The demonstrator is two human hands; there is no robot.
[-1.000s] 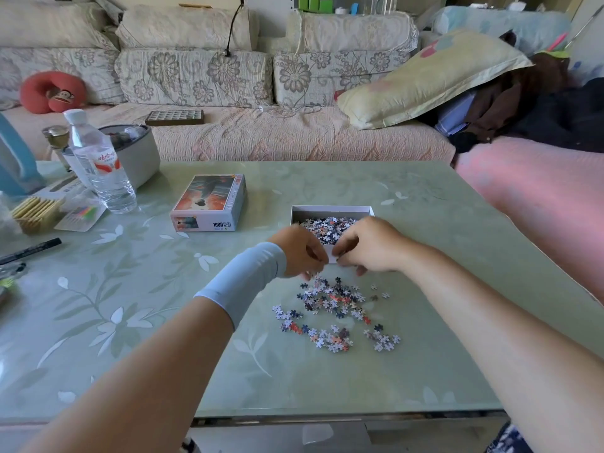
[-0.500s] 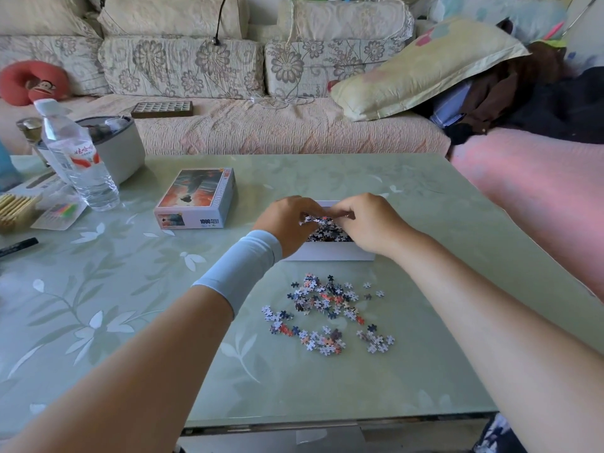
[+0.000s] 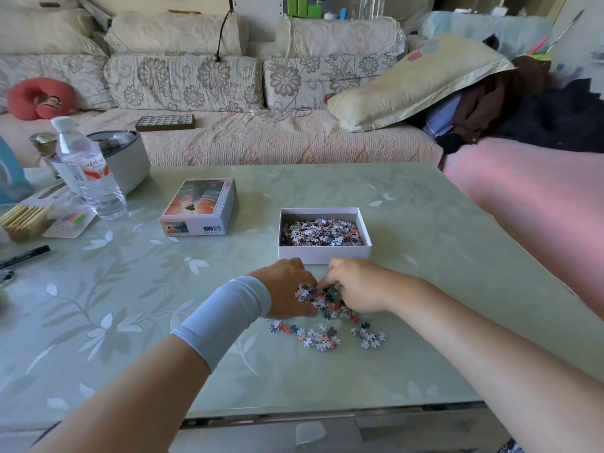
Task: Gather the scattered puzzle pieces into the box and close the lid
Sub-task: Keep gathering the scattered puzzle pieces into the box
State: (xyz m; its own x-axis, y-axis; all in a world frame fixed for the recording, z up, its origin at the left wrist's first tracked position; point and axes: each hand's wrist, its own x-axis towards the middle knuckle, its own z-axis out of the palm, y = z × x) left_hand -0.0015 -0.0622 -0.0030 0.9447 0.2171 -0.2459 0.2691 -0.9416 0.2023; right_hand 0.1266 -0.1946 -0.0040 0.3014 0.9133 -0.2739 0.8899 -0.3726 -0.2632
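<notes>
A floral sofa (image 3: 196, 83) stands behind the green glass-topped table (image 3: 408, 204).

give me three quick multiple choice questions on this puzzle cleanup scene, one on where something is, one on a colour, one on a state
1. Where does the printed puzzle box lid lie relative to the open white cardboard box?
A. on top of it
B. on the table to its left
C. on the sofa

2. What colour is the stretchy band on the left forearm?
A. pale blue
B. red
C. black

3. What state is the white box in?
A. closed with the lid on
B. open and bare inside
C. open with puzzle pieces inside

Answers:
1. B, the lid sits apart on the green table, left of the box.
2. A, the band by the left hand is pale blue.
3. C, the box is uncovered and holds pieces, while the left hand and right hand gather the loose puzzle pieces in front of it.
</notes>
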